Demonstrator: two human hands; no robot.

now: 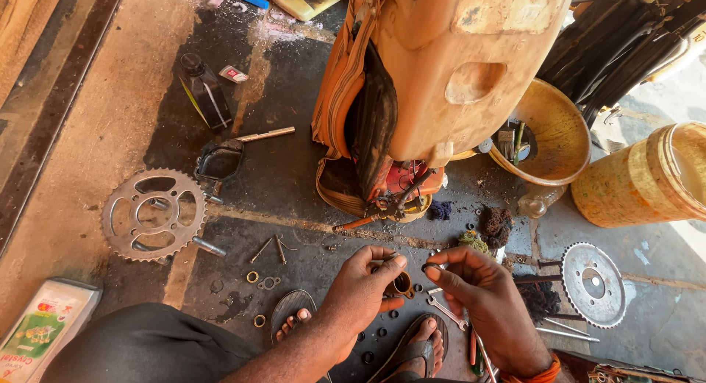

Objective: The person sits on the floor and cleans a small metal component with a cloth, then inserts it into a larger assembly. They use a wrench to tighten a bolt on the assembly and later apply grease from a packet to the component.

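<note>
Your left hand (365, 284) closes thumb and fingers around a small brass-coloured bushing (401, 284), holding its open end upward so the bore faces you. Your right hand (471, 287) pinches a thin dark ring (432, 266) between thumb and forefinger, just beside the bushing and level with it, which reads as keeping the two parts aligned. Both sit above your sandalled feet, near the oily floor. Small washers (254, 277) and a spanner (445, 311) lie within reach on that floor. Farther left rests a large sprocket (154, 215); at right, a smaller toothed disc (593, 284). Beyond stand an orange fuel tank (471, 59) and a yellow basin (562, 133).
</note>
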